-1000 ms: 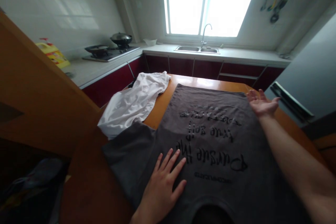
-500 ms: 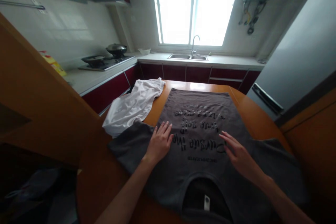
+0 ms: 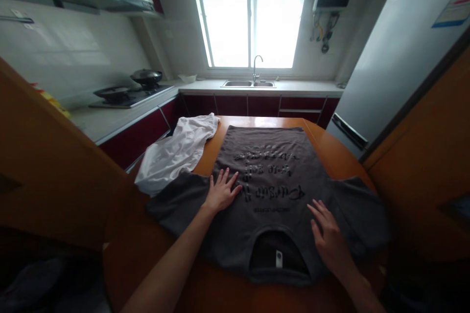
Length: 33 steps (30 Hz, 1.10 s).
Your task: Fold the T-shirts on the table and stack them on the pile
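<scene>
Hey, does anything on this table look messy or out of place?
Only the white garment: it lies crumpled at the table's left edge, partly hanging over it. The grey T-shirt lies flat under both hands.

A dark grey T-shirt (image 3: 271,190) is spread flat on a wooden table (image 3: 330,151). It is pressed by the left hand (image 3: 220,193) and the right hand (image 3: 328,239), palms down. A white garment (image 3: 176,154) is bunched beside it.

A dark grey T-shirt (image 3: 271,190) lies spread flat, front side up, on the orange-brown wooden table (image 3: 330,149) — collar nearest the viewer, hem at the far edge. Black lettering runs across its chest, upside down from here, and both short sleeves are spread out sideways — a white label shows inside the neck opening.
</scene>
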Each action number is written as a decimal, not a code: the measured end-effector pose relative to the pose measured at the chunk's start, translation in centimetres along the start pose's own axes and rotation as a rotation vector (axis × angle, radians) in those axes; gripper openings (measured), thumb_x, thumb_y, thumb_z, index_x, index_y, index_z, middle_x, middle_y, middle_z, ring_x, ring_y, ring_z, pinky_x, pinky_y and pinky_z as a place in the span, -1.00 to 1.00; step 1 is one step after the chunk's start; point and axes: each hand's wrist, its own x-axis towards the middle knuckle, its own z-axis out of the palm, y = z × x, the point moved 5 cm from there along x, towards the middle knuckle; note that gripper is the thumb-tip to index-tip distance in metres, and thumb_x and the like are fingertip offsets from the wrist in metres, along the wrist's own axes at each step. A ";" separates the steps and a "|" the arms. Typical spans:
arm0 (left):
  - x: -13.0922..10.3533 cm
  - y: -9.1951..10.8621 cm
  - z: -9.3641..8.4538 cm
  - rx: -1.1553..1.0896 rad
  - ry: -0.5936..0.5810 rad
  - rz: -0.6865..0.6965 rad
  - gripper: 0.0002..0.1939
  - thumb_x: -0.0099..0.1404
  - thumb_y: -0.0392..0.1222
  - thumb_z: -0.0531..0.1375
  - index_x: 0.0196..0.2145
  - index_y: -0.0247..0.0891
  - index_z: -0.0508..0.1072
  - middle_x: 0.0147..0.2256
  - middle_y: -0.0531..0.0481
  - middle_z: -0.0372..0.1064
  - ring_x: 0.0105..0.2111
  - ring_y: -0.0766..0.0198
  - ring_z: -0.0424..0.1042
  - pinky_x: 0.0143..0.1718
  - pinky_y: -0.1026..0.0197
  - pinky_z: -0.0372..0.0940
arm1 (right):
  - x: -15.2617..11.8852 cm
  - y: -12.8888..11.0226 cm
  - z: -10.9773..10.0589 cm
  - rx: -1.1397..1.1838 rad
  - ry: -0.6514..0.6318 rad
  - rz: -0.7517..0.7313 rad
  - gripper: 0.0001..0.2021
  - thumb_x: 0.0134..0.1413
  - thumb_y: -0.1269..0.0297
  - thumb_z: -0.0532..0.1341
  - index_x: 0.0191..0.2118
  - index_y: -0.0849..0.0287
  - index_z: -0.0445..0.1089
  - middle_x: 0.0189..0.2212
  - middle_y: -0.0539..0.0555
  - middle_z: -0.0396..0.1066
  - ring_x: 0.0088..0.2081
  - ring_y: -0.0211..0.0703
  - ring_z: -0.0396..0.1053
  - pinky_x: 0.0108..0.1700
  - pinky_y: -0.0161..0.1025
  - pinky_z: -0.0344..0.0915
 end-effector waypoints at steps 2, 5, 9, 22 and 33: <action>0.0 0.2 -0.5 -0.015 0.000 0.005 -0.34 0.47 0.25 -0.07 0.41 0.00 0.07 0.46 -0.14 -0.26 0.44 -0.11 -0.28 0.32 -0.45 -0.31 | -0.2 -0.3 0.3 -0.037 -0.022 -0.026 -0.58 0.33 0.30 -0.02 0.18 0.20 0.38 0.29 0.21 0.26 0.37 0.07 0.09 0.37 0.20 0.07; -1.5 0.9 -2.4 -0.059 0.109 0.049 -0.42 0.48 0.10 0.02 0.38 -0.03 0.16 0.45 -0.14 -0.18 0.44 -0.14 -0.24 0.33 -0.46 -0.33 | -0.5 -0.9 -0.2 -0.071 -0.042 -0.054 -0.59 0.34 0.30 0.00 0.19 0.19 0.39 0.28 0.22 0.26 0.36 0.12 0.09 0.35 0.25 0.07; -7.6 2.0 -5.2 -0.301 0.149 0.270 -0.53 0.40 -0.09 0.19 0.25 -0.01 0.37 0.28 -0.13 0.19 0.31 -0.01 0.13 0.34 -0.19 0.03 | -1.9 -1.5 -2.5 -0.016 -0.145 -0.102 -0.68 0.32 0.23 0.11 0.09 0.04 0.48 0.14 0.17 0.39 0.20 0.06 0.31 0.25 0.09 0.26; -18.0 2.6 -4.3 -0.313 -0.068 0.430 -0.84 0.43 -0.28 0.14 -0.17 -0.14 0.52 -0.19 -0.02 0.45 -0.15 0.18 0.41 -0.01 0.11 0.33 | -6.7 -0.7 -3.4 -0.018 -0.267 -0.207 -0.93 0.17 0.29 0.28 -0.22 0.02 0.50 -0.21 0.05 0.49 -0.12 0.00 0.44 0.02 -0.01 0.37; -20.2 3.1 -5.4 -0.261 0.026 0.491 -0.66 0.44 -0.43 0.00 -0.04 -0.18 0.50 -0.20 -0.05 0.49 -0.19 0.20 0.46 -0.10 0.18 0.39 | -6.3 -3.2 -5.2 0.130 -0.269 -0.290 -0.71 0.40 0.19 0.04 -0.26 0.04 0.49 -0.26 0.08 0.49 -0.21 -0.09 0.46 -0.15 -0.19 0.42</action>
